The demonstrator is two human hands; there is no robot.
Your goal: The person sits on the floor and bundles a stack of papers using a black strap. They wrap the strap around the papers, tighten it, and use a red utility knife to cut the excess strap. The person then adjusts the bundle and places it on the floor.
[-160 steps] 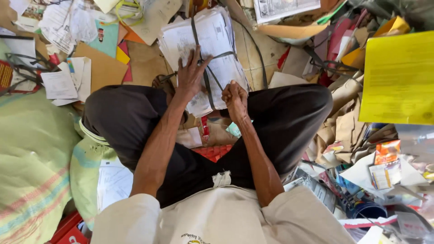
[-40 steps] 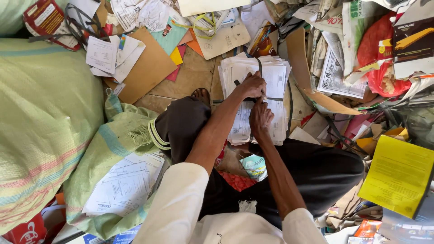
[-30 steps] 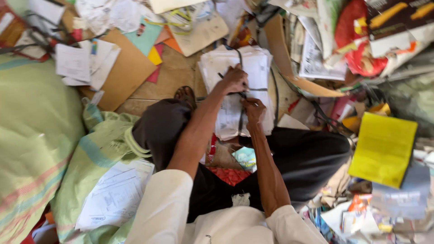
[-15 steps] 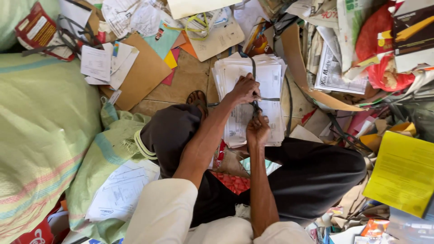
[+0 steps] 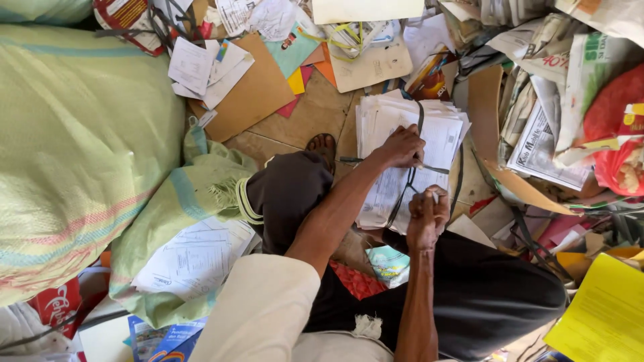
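Just above the frame's centre, the left hand [image 5: 401, 146] is pressing flat on a white stack of loose papers [image 5: 402, 161] while the right hand [image 5: 428, 213], fisted, is gripping its dark cord [image 5: 410, 175], so tying seems underway, calling next for a firm pull.

I sit on the tiled floor [image 5: 315, 114] of a waste-paper sorting place: loose sheets [image 5: 201, 67], cardboard [image 5: 258, 94] and old newspapers [image 5: 547, 151] heaped all round me, big stuffed woven sacks [image 5: 74, 147] at my left, and a strapped bundle of papers [image 5: 409, 161] before my knees.
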